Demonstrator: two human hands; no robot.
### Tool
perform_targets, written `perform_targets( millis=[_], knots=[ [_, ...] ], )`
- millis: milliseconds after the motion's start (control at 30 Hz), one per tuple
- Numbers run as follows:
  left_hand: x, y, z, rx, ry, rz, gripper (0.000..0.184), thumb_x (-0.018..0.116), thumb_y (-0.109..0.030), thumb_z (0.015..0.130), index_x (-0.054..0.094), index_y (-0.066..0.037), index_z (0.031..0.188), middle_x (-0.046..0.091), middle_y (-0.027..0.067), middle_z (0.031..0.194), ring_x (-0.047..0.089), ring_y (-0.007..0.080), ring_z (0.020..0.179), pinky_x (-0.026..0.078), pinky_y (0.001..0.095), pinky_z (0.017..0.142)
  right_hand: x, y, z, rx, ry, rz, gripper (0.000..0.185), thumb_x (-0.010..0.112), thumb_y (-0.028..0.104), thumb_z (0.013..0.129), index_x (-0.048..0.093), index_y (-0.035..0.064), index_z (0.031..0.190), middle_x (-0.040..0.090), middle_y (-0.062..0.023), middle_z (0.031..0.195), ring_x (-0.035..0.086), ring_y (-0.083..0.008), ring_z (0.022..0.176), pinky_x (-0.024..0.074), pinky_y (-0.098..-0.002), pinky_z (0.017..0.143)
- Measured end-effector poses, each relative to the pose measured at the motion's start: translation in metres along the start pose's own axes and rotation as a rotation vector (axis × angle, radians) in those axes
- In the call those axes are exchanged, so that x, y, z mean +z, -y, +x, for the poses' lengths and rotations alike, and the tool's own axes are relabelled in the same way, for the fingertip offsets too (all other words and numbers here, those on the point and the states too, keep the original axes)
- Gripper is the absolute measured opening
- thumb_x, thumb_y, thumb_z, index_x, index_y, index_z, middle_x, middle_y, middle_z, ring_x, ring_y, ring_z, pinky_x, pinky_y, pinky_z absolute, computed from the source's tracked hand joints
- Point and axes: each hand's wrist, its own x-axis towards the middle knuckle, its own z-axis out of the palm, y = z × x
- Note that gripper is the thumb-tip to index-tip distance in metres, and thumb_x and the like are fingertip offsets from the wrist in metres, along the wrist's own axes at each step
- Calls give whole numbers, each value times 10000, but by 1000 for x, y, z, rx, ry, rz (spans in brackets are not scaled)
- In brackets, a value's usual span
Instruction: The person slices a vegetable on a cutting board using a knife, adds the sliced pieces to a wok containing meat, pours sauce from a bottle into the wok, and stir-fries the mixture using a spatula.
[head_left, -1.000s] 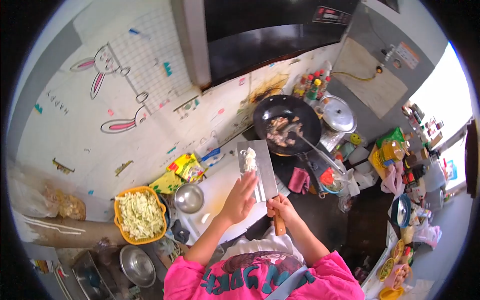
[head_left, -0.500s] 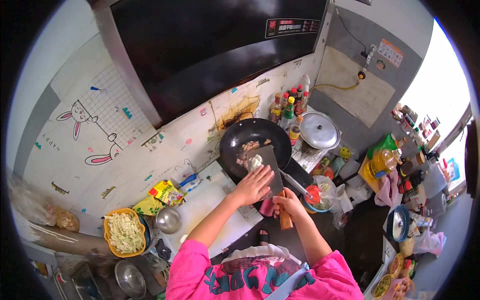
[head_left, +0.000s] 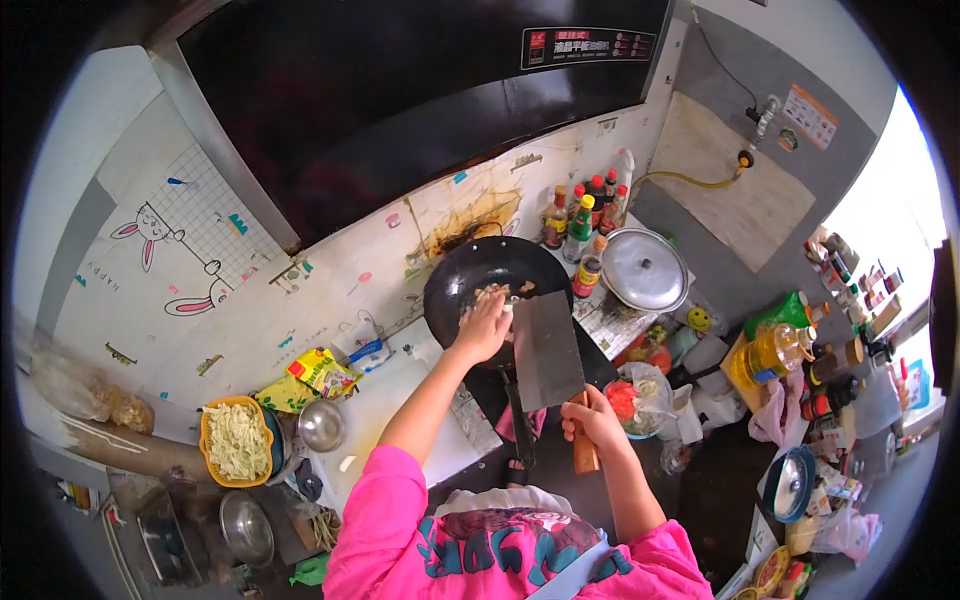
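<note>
- Right hand [head_left: 594, 416]: I see it wrapped around the wooden handle [head_left: 586, 458] of the cleaver [head_left: 549, 350], whose broad blade extends forward of this grip and overlaps the near right part of the wok [head_left: 452, 285].
- Left hand [head_left: 484, 328]: reaches over the wok, ahead and left of the right hand, just beside the blade. Its fingers point forward; its underside is hidden, so I cannot tell whether it holds anything.
- Food pieces [head_left: 490, 292]: lie in the wok, by the left fingertips.
- Handling: I judge the cleaver stiff and blade-heavy, its face probably slippery when wet. The handle, close to the blade, is the sound hold, fingers clear of the cutting edge.
- Surroundings: the cutting board [head_left: 375, 400] lies on the desk [head_left: 478, 415], left of the left hand; the lidded pot [head_left: 645, 270] stands ahead and right of the right hand.
</note>
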Motion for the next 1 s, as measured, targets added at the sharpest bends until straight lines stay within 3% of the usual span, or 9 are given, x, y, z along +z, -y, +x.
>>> perform_targets(
  millis=[200, 400, 667, 700, 800, 900, 1000],
  knots=[
    [-57, -15, -59, 116, -192, -342, 573, 272, -388, 996, 212, -40, 1448, 219, 162, 1502, 161, 294, 1407, 139, 450, 1120, 24, -7, 6, -63, 40, 15, 121, 528, 157, 926, 450, 80, 977, 480, -32, 724, 492, -127, 553, 435, -283, 481],
    [-91, -7, -163, 220, -275, -350, 595, 273, -365, 994, 135, -23, 1461, 144, 148, 1525, 116, 307, 1413, 116, 407, 1135, 95, -27, 11, 6, 133, 41, 142, 487, 212, 960, 427, 86, 937, 489, -28, 727, 498, -136, 555, 441, -296, 491],
    [-82, 30, -283, 96, -471, -315, 649, 481, -219, 918, 177, -1, 1449, 201, 187, 1501, 180, 354, 1391, 186, 394, 1124, 176, -110, 33, 66, 255, -88, 174, 484, 232, 965, 420, 72, 940, 517, -36, 745, 531, -128, 591, 468, -275, 519],
    [-79, 30, -294, 68, -573, -263, 593, 532, -180, 886, 290, 26, 1386, 346, 221, 1409, 319, 372, 1320, 279, 406, 1075, 182, -125, 38, 82, 267, -88, 174, 485, 230, 964, 418, 72, 939, 519, -38, 746, 534, -131, 597, 470, -275, 525],
    [-46, 54, -325, -76, -683, -215, 448, 588, -167, 853, 421, 37, 1216, 478, 220, 1227, 480, 364, 1123, 384, 409, 960, 195, -177, 61, 124, 303, -93, 178, 493, 230, 963, 425, 67, 941, 539, -46, 771, 557, -147, 646, 480, -280, 579],
    [-22, 69, -344, -313, -570, -408, 359, 638, -162, 822, 447, 19, 1066, 519, 196, 1069, 530, 323, 930, 441, 398, 823, 205, -221, 79, 204, 320, -91, 176, 501, 229, 961, 440, 64, 951, 558, -57, 811, 579, -171, 713, 493, -299, 649],
    [10, 91, -354, -388, -532, -523, 384, 651, -180, 821, 437, 19, 1070, 528, 203, 1067, 545, 317, 894, 460, 384, 787, 216, -251, 91, 306, 317, -44, 173, 500, 228, 961, 439, 66, 963, 561, -63, 826, 583, -189, 745, 503, -320, 670]
  ],
)
